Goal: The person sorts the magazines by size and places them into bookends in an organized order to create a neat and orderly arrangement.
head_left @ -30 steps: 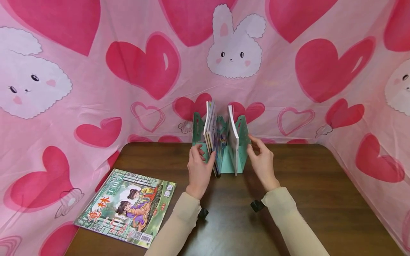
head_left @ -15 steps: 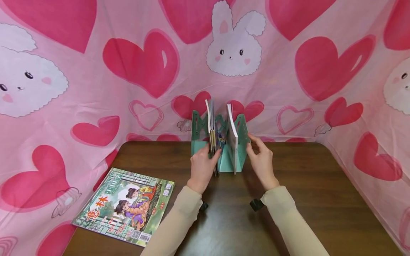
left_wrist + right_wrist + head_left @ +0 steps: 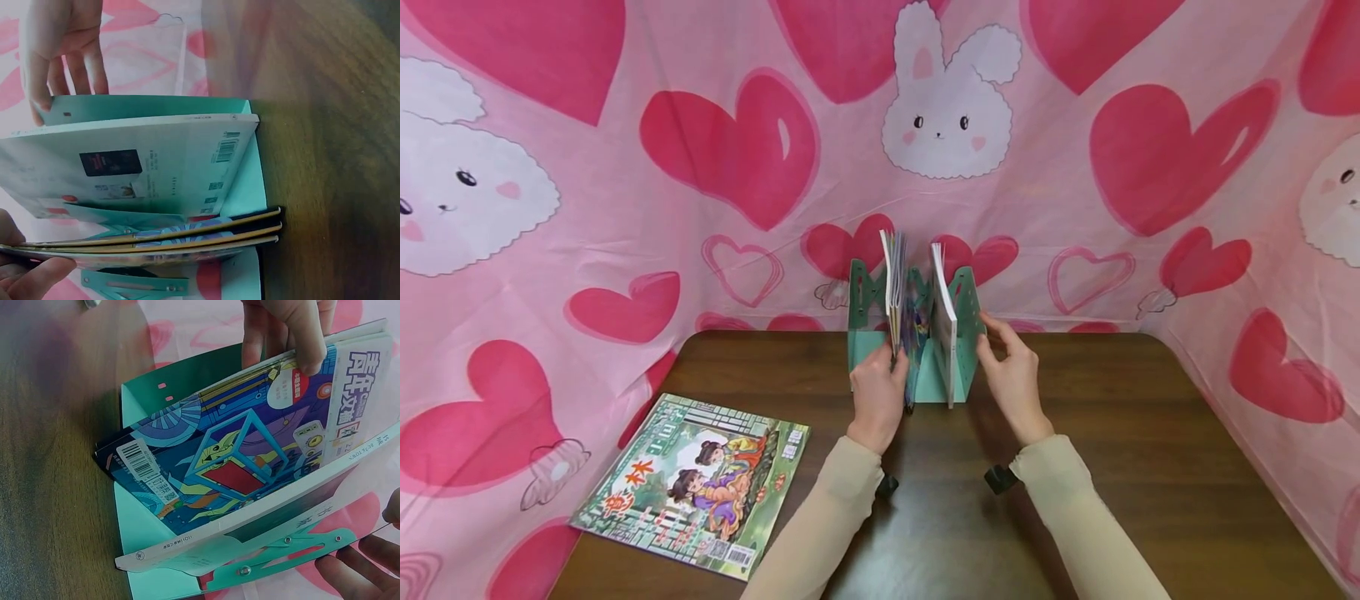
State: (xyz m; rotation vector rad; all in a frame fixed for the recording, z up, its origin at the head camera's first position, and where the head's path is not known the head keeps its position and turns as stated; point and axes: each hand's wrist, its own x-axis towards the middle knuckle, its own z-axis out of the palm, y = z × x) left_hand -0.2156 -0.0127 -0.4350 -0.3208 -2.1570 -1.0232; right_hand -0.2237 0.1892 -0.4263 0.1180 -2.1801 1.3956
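My left hand (image 3: 877, 402) pinches a thin bundle of magazines (image 3: 250, 456) at their near edges, thumb on the right side and fingers on the left. The bundle stands on edge in a mint-green bookend rack (image 3: 934, 385); a colourful cover with a barcode sticker faces right. My right hand (image 3: 1013, 379) holds the rack's right side panel (image 3: 162, 106), with the thumb and fingers at its edge. Between that panel and the bundle leans a white-covered book (image 3: 144, 165), spine toward me. In the right wrist view, fingers (image 3: 350, 575) reach around the panel's edge.
A magazine (image 3: 696, 487) with two illustrated figures on its cover lies flat on the brown wooden table (image 3: 1112, 467), front left. A pink cloth (image 3: 850, 150) with hearts and rabbits hangs close behind the rack.
My left hand has moved slightly right and closed its thumb and fingers on the magazine bundle, which has shifted a little to a more upright stance. My right hand stays at the rack's panel.
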